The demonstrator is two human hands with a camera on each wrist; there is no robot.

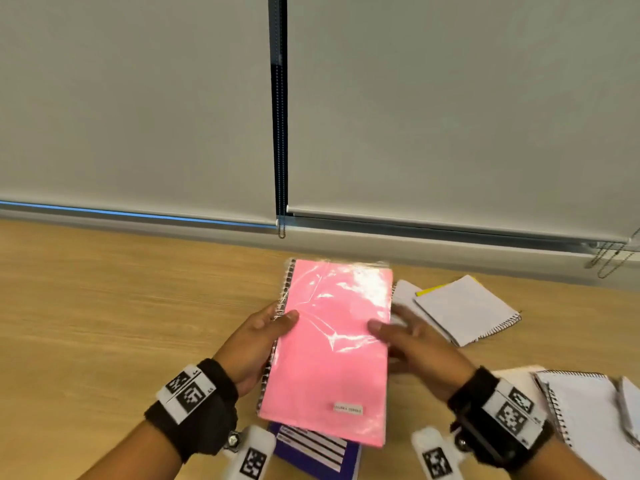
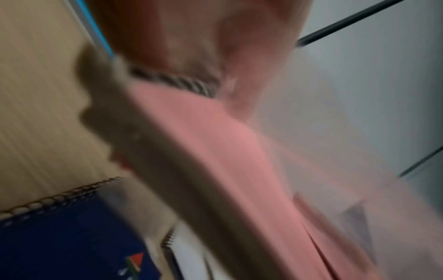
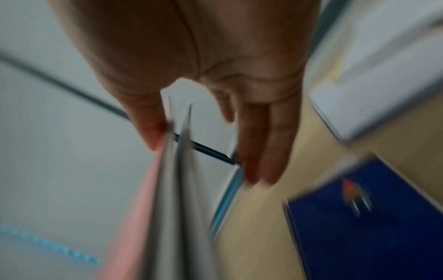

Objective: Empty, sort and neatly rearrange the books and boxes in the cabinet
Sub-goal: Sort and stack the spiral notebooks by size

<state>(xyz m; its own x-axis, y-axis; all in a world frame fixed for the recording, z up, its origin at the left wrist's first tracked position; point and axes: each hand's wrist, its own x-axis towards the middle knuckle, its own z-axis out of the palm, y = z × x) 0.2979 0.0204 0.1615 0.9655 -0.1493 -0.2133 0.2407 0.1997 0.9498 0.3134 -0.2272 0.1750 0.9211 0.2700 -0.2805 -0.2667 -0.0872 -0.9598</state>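
A pink spiral notebook [image 1: 329, 351], wrapped in clear plastic, is held above the wooden table [image 1: 104, 306] with its long axis running away from the person and its wire spine on the left. The spine edge is gripped by the left hand [image 1: 258, 344], thumb on the cover; the opposite edge is pinched by the right hand [image 1: 412, 344], thumb on top. A blue notebook [image 1: 318, 455] lies under its near end. White spiral notepads [image 1: 464, 313] lie close on the right, others [image 1: 581, 410] nearer; bare tabletop is seen to the left. Closed blinds [image 1: 138, 98] bound the far edge.
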